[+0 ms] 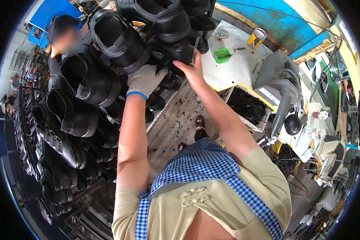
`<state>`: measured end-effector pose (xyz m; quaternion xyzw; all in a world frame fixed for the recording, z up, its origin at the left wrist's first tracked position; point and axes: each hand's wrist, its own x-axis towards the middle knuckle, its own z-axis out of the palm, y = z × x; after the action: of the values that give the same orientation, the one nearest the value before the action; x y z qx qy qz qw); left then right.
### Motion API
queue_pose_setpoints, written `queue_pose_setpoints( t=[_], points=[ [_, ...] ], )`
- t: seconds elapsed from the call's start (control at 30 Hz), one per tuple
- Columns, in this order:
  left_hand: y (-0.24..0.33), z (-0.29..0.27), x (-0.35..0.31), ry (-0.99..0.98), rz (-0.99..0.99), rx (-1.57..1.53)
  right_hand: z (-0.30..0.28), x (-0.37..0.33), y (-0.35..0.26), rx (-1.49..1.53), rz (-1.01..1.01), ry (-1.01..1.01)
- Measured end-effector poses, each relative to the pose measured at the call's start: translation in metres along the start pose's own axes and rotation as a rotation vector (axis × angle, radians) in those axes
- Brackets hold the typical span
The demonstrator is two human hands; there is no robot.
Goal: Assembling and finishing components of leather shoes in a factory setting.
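My left hand (pixel 142 80), in a pale knitted glove with a blue band at the wrist, reaches in among black shoes on a rack. It is just below the heel of a large black shoe (pixel 122 46). The thumb stands out to the right, while the other fingers are mostly hidden by the shoes. My bare right hand (pixel 193 72) is raised at the rack's right end, thumb and fingers spread. It lies against or very close to another black shoe (pixel 175 51); contact is unclear. More black shoes sit above, and a buckled shoe (pixel 58 140) lower left.
At right stands a white worktable (pixel 232 78) with a green tray (pixel 222 55), a yellow can (pixel 257 38) and a grey machine (pixel 278 76). Below it, a crate (pixel 261 127) holds black scraps. Scraps litter the floor (pixel 176 116). A person in a dark cap (pixel 62 27) is behind the rack.
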<state>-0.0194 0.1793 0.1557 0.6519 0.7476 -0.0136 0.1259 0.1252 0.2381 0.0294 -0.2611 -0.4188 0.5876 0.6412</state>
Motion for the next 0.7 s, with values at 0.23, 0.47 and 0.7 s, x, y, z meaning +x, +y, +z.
queue_pose_setpoints(
  t=[0.23, 0.47, 0.7],
  points=[
    [-0.004, 0.000, -0.026, 0.310, 0.123, -0.259, -0.028, -0.028, 0.004, -0.278, 0.320, 0.044],
    [0.049, -0.001, -0.101, 0.026, 0.134, -1.766, -0.003, -0.100, -0.116, -0.088, 0.104, 0.023],
    [0.085, 0.016, -0.127, -0.483, 0.078, -2.288, -0.021, -0.115, -0.201, -0.603, -0.108, -0.058]
  ],
)
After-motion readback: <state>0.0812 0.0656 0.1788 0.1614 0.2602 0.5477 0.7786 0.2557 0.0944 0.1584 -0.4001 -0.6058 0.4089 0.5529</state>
